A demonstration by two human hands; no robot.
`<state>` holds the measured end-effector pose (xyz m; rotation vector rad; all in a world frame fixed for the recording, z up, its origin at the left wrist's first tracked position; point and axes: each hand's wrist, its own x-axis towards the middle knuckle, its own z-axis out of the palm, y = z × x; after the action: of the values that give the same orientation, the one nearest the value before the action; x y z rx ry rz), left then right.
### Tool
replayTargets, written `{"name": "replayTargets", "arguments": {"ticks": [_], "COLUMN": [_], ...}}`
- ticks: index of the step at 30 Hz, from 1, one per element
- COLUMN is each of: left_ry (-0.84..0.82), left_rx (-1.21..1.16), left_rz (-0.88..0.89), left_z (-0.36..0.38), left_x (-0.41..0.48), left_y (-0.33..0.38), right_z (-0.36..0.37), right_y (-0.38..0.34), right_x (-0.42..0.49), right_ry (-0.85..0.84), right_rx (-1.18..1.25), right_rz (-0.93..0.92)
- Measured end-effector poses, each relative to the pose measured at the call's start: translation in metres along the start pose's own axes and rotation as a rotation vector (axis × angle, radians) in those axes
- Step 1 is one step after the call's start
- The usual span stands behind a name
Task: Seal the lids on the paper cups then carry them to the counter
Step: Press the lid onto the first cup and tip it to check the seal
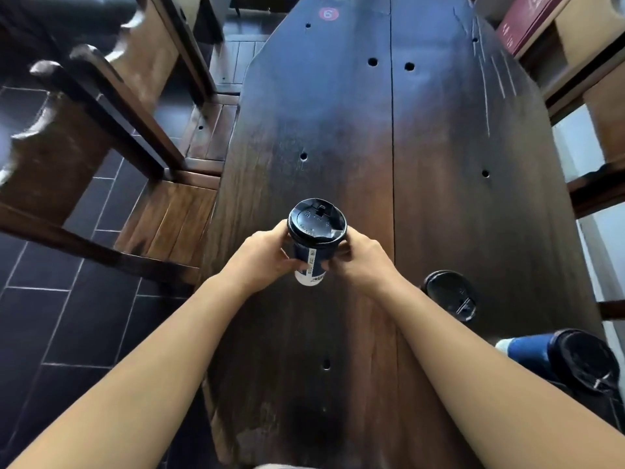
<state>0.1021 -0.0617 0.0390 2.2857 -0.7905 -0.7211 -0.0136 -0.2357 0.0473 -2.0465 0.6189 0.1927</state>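
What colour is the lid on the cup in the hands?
The lid is black, clearest in the head view.

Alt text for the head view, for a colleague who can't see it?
The left-hand grip and right-hand grip hold a lidded dark blue paper cup over a dark wooden table. A second cup and a third cup, both lidded, sit to its right.

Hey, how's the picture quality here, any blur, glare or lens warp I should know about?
Head view: wide-angle distortion bows the table and stretches the blue cup at lower right; the chair backs on the left are smeared by blur; soft light sheens the table's top; the held cup, gripped by left hand and right hand, is sharp, with a glint on its lid.
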Motion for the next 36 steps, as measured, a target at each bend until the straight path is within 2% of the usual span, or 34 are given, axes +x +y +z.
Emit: {"name": "replayTargets", "arguments": {"ticks": [10,30,32,36], "left_ry": [0.091,0.181,0.157,0.028], "left_rx": [-0.005,0.039,0.035,0.065], "left_rz": [0.014,0.13,0.116,0.006], "left_z": [0.021,0.046,0.047,0.053], "left_x": [0.063,0.07,0.071,0.061], "left_y": [-0.037,-0.06,-0.061,-0.063], "right_z": [0.015,0.032,0.032,0.034], "right_y": [0.024,0.048,0.052,0.063], "right_x": [0.064,0.077,0.077,0.07], "right_ry": [0.093,0.079,0.039,-0.025], "right_rx": [0.045,0.108,0.076,-0.167], "right_rz": [-0.039,-0.05,-0.017,0.118]}}
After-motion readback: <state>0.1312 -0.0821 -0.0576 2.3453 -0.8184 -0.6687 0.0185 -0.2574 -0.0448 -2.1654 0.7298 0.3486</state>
